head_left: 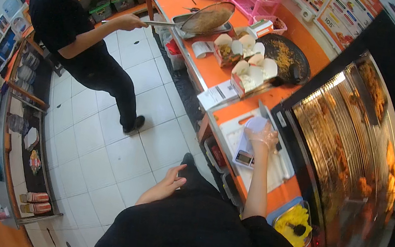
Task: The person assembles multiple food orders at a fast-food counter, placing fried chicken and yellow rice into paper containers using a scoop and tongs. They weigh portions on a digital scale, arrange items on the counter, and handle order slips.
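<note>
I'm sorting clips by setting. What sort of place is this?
Most likely a small fast-food kitchen. A heated display cabinet holds fried pieces, open paper boxes of food stand on the orange counter, and a co-worker holds a wide mesh skimmer. The right hand rests at a small scale.

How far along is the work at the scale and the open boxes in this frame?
Done: several open paper boxes on the orange counter already hold food. In hand: the gloved right hand rests over the small scale on the white board; the left hand hangs free. Left: nothing shows on the scale, and the boxes remain unclosed.
</note>
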